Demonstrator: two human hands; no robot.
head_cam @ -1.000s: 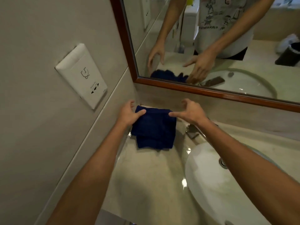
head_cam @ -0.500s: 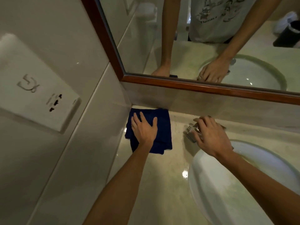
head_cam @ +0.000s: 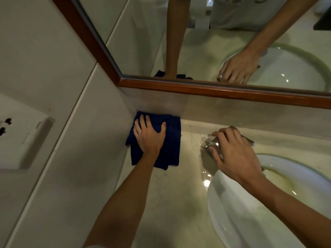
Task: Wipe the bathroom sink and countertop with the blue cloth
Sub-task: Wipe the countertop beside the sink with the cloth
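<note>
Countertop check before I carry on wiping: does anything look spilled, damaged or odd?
Wet, shiny patches lie on the countertop between the faucet and the sink rim. The basin shows greenish staining. Nothing looks broken.

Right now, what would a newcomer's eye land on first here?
The dark blue cloth in the countertop's back left corner, with the left hand flat on it. Next, the right hand on the chrome faucet behind the white sink.

Left grip (head_cam: pixel 149 136) flat, right grip (head_cam: pixel 232 154) curled
</note>
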